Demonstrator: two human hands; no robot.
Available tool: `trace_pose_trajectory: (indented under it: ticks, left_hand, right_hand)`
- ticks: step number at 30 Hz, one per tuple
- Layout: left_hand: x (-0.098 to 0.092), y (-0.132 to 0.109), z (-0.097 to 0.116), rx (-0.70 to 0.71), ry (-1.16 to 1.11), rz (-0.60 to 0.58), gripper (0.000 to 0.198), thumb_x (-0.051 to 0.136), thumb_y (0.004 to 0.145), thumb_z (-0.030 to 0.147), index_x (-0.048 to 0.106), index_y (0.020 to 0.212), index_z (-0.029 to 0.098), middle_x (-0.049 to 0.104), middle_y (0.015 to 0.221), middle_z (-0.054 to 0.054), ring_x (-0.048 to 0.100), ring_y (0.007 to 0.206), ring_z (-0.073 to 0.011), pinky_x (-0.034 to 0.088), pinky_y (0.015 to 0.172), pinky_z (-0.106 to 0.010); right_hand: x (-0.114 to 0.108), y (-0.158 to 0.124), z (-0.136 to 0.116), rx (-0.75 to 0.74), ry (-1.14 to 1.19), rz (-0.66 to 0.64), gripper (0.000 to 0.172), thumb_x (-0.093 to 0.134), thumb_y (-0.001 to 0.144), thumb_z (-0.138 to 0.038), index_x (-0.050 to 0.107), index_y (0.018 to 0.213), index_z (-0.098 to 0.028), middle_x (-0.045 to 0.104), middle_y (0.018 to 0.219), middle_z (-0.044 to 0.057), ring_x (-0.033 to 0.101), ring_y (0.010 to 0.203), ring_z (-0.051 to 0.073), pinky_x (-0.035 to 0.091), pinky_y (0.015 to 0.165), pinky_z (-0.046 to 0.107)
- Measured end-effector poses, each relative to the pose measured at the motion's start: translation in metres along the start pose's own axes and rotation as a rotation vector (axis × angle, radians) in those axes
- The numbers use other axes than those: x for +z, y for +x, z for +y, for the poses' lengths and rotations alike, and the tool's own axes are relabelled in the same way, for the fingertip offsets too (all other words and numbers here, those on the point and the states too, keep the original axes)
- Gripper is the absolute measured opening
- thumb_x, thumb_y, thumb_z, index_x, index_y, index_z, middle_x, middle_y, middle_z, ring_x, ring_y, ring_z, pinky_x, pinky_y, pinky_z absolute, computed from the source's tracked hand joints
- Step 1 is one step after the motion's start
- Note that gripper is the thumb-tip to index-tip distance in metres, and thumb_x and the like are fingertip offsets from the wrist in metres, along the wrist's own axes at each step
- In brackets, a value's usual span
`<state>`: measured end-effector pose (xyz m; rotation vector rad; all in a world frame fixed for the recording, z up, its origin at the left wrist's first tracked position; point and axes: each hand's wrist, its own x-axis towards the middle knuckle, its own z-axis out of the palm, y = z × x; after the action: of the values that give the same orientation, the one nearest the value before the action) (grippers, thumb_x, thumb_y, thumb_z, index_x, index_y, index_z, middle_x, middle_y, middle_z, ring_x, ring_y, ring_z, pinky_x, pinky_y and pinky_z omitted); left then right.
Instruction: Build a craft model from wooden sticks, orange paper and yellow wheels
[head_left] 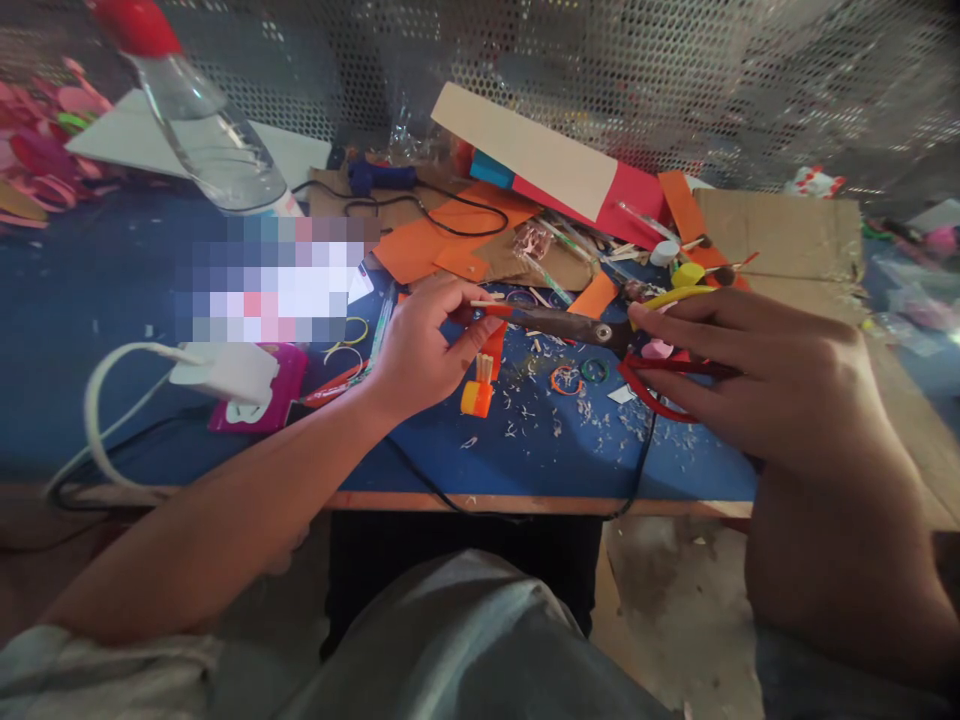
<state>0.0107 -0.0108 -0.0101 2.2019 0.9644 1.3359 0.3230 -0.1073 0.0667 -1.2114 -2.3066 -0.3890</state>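
Note:
My left hand (424, 345) pinches a thin wooden stick (486, 303) together with a small piece of orange paper (501, 311) between thumb and fingers. In my right hand (780, 375) is a pair of scissors (562, 323) with one yellow and one red handle. The dark blades point left and reach the orange paper at my left fingertips; whether they are fully closed is hard to see. Just below my left hand, a small yellow-and-orange piece (476, 398) with several short sticks in it rests on the blue tabletop (420, 460).
White scraps (525, 405) and rubber bands (566, 380) lie between my hands. Orange paper (427, 235), cardboard (780, 230) and a red box (637, 205) fill the back. At left stand a bottle (217, 140) and a charger (232, 375) on a magenta socket block. A black cable crosses the front edge.

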Motion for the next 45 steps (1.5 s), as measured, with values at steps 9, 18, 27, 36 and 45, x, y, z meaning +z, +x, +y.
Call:
trace_pose_trajectory:
  ticks: [9, 18, 27, 36, 45]
  left_hand:
    - [0.002, -0.001, 0.000, 0.005, -0.019, -0.006, 0.007, 0.075, 0.103, 0.030, 0.075, 0.107, 0.024, 0.076, 0.093, -0.005, 0.072, 0.087, -0.0202, 0.060, 0.080, -0.041]
    - [0.001, -0.001, -0.001, 0.015, -0.012, -0.016, 0.009, 0.077, 0.102, 0.032, 0.075, 0.107, 0.024, 0.076, 0.090, -0.005, 0.071, 0.085, -0.0202, 0.059, 0.079, -0.041]
    - [0.000, -0.002, 0.002, -0.011, -0.034, -0.042, 0.009, 0.077, 0.102, 0.032, 0.074, 0.106, 0.024, 0.077, 0.093, -0.005, 0.072, 0.086, -0.0202, 0.059, 0.078, -0.040]
    - [-0.001, -0.002, 0.006, -0.063, -0.039, -0.046, 0.007, 0.077, 0.099, 0.027, 0.075, 0.105, 0.024, 0.081, 0.097, -0.005, 0.073, 0.085, -0.0183, 0.061, 0.080, -0.037]
    - [-0.001, -0.002, 0.007, -0.044, -0.043, -0.053, 0.007, 0.075, 0.103, 0.031, 0.075, 0.105, 0.025, 0.079, 0.096, -0.005, 0.074, 0.087, -0.0203, 0.062, 0.082, -0.041]
  right_hand:
    - [0.002, -0.009, -0.003, 0.027, -0.012, -0.041, 0.031, 0.078, 0.106, -0.031, 0.085, 0.133, -0.018, 0.085, 0.115, 0.010, 0.087, 0.099, 0.029, 0.068, 0.074, 0.044]
    - [0.010, -0.011, -0.004, 0.055, 0.043, -0.030, 0.033, 0.078, 0.105, -0.030, 0.083, 0.137, -0.021, 0.085, 0.118, 0.009, 0.086, 0.102, 0.027, 0.069, 0.079, 0.042]
    - [0.013, -0.009, -0.006, 0.045, 0.033, -0.013, 0.031, 0.077, 0.107, -0.030, 0.084, 0.136, -0.022, 0.085, 0.115, 0.007, 0.085, 0.099, 0.022, 0.067, 0.077, 0.036]
    - [0.012, -0.008, -0.012, 0.062, -0.010, -0.018, 0.032, 0.075, 0.106, -0.026, 0.083, 0.137, -0.024, 0.085, 0.118, 0.007, 0.086, 0.102, 0.023, 0.068, 0.077, 0.035]
    - [0.011, -0.011, -0.010, 0.047, -0.052, -0.030, 0.031, 0.076, 0.107, -0.025, 0.084, 0.137, -0.020, 0.086, 0.117, 0.007, 0.087, 0.100, 0.021, 0.066, 0.073, 0.034]
